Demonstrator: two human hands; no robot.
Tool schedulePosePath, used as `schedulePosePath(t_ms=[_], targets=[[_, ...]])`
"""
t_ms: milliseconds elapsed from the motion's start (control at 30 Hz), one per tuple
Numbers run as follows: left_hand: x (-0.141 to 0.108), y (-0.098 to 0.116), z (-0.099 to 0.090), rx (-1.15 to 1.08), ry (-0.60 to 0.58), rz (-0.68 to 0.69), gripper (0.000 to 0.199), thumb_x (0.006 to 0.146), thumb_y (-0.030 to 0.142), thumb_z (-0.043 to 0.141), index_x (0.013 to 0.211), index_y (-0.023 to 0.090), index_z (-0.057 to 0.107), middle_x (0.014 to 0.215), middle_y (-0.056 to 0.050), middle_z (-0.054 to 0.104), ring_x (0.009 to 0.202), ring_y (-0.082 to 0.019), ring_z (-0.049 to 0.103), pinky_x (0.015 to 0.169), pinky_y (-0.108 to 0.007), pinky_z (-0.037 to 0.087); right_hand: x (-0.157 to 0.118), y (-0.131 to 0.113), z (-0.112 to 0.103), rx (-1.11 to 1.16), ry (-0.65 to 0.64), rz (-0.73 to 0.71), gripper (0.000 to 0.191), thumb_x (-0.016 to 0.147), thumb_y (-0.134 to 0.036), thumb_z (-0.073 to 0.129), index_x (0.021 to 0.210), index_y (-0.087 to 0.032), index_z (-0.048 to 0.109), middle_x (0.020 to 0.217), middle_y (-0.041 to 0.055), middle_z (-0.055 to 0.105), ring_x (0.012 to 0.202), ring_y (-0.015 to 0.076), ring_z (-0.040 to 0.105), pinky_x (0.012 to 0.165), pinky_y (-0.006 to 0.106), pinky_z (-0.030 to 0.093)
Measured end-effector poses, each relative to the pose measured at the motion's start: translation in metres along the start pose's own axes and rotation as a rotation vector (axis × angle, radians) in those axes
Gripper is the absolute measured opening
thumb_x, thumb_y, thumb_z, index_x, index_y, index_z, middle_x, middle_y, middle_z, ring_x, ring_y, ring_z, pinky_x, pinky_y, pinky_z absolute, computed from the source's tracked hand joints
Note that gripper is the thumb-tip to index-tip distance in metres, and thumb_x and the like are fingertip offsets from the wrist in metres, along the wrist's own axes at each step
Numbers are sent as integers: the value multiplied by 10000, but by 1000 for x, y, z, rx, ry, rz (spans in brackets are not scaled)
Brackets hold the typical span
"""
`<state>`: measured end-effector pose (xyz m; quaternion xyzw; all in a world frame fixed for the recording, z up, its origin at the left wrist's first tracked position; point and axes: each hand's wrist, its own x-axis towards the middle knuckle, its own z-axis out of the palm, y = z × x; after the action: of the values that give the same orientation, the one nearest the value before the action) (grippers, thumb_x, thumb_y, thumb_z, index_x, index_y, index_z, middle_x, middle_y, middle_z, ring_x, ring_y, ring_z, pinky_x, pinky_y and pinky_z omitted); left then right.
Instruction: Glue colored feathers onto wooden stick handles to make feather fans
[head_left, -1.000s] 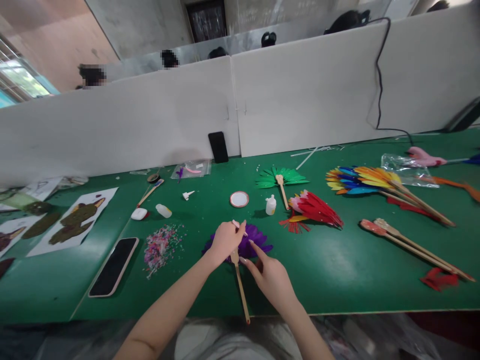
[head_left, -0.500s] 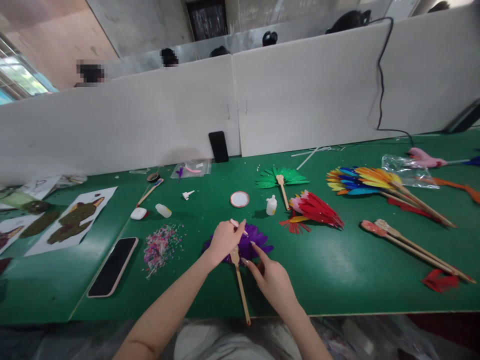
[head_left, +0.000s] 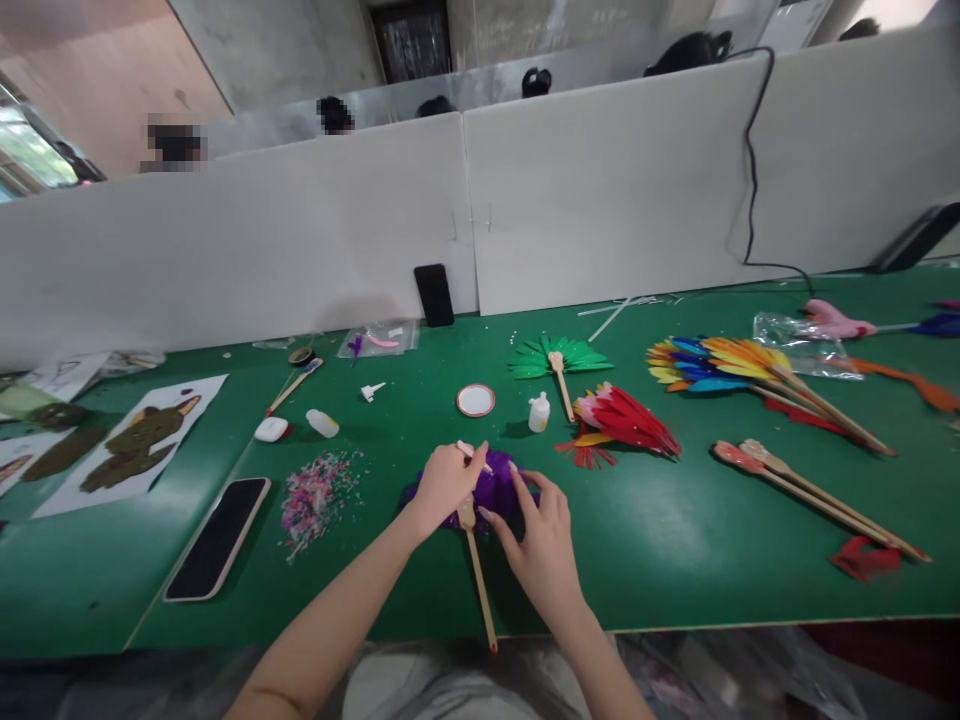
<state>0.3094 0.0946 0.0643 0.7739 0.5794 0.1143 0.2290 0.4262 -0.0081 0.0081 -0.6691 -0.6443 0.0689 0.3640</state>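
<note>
Purple petals [head_left: 496, 490] fan out around the head of a wooden stick [head_left: 480, 580] that lies on the green table, its handle pointing toward me. My left hand [head_left: 441, 485] is closed around a thin pale pink pen-like tool [head_left: 475, 455], held over the petals. With thumb and forefinger apart, my right hand [head_left: 546, 530] rests its fingertips on the right side of the purple petals. Just beyond them are a white round lid [head_left: 476, 400] with a red rim and a small white bottle [head_left: 539, 413].
Small colourful bits [head_left: 319, 500] and a phone [head_left: 217, 540] lie to the left. A green petal fan [head_left: 562, 358], red petals [head_left: 626, 420], multicoloured petal sticks [head_left: 720, 365] and wooden sticks [head_left: 817, 495] lie right. A white partition [head_left: 615, 190] stands behind.
My right hand has shifted up a little, and its fingers now reach over the right side of the purple petals. My left hand keeps the pink tool in nearly the same place.
</note>
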Motion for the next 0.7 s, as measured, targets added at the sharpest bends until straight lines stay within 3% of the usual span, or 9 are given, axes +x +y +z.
schedulePosePath(t_ms=[100, 233, 700], targets=[[0, 0, 2, -1, 2, -4, 478, 893, 407, 363, 499, 165, 485, 469, -19, 517, 479, -123, 511, 511, -231, 288, -1, 2, 9, -29, 39, -65, 584, 836, -407, 546, 1321, -106, 419, 1350, 205, 358, 1258, 347, 322, 992, 535, 340], [0, -2, 4, 4, 11, -17, 494, 888, 426, 362, 497, 162, 506, 464, -29, 528, 478, -132, 525, 501, -234, 286, -2, 3, 18, -55, 31, -103, 649, 831, -416, 547, 1369, -117, 342, 1427, 206, 275, 1334, 355, 213, 1026, 579, 266], [-2, -9, 6, -11, 11, -31, 501, 889, 420, 362, 570, 144, 633, 505, -57, 603, 508, -148, 573, 506, -232, 322, 1, 1, 28, -118, -21, -141, 704, 837, -513, 494, 1370, -76, 350, 1428, 238, 313, 1344, 345, 229, 1037, 571, 233]])
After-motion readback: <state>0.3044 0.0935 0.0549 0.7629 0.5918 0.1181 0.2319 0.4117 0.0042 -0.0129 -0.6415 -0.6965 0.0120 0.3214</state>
